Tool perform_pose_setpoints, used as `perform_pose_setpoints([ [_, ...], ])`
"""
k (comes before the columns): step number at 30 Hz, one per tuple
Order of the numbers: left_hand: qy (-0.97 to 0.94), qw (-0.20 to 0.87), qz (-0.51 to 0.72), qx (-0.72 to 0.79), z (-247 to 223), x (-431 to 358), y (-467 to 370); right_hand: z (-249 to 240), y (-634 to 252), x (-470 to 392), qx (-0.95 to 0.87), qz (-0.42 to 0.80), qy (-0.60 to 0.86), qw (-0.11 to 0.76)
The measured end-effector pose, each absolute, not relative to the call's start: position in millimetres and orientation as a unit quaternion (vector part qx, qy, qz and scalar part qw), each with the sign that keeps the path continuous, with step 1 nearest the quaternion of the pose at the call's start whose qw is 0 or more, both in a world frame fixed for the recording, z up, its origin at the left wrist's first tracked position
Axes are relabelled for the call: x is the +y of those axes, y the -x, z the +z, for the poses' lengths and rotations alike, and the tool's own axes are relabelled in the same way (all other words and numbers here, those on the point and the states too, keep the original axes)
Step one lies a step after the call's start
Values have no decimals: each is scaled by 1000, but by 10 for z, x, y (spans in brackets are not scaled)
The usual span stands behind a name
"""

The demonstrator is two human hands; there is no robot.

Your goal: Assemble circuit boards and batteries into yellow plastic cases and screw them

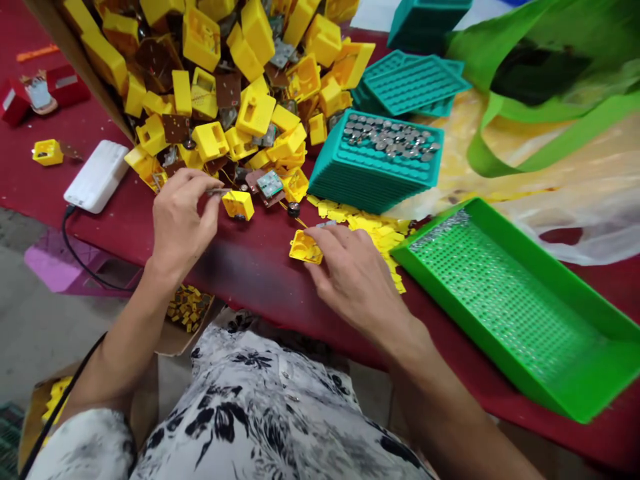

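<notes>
My left hand (183, 217) is closed in a pinch on a thin grey strip (219, 191), whose kind I cannot make out. Just right of its fingertips sits a small open yellow box (239, 205) with a dark round part at its underside. My right hand (353, 270) grips a yellow plastic housing (304, 247) between thumb and fingers, its open side facing up. A green circuit board (270, 185) on a brown plate lies between and behind the hands. Near it is a small black round part (294, 209).
A large heap of yellow housings (255, 110) fills the back. Stacked teal trays (375, 167) hold metal discs. Flat yellow pieces (383, 233) lie before them. A green tray (500, 313) stands right, a white power bank (97, 177) with a black cable left, a green bag (530, 150) back right.
</notes>
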State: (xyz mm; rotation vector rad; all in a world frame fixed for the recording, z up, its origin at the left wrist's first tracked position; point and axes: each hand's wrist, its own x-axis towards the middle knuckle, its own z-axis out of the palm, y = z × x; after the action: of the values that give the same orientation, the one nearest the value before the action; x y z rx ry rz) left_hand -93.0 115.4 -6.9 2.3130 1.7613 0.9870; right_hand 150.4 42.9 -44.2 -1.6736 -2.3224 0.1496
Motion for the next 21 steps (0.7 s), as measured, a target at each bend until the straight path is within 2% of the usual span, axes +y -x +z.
perform_pose_setpoints([
  [6, -723, 50, 283, 629, -76, 1163, 1065, -389, -1494, 558, -779, 21, 594, 200],
  [9, -708, 60, 269, 650, -72, 1137, 1078, -333, -1163, 681, -784, 58, 573, 231],
  [13, -710, 74, 262, 650, -76, 1121, 1068, -446, -653, 965, -788, 114, 562, 223],
  [17, -722, 89, 263, 634, -71, 1131, 1106, -571, -509, 1142, -819, 141, 520, 196],
  [21, -710, 80, 312, 626, -59, 952, 1149, -550, -669, 938, -791, 122, 547, 245],
])
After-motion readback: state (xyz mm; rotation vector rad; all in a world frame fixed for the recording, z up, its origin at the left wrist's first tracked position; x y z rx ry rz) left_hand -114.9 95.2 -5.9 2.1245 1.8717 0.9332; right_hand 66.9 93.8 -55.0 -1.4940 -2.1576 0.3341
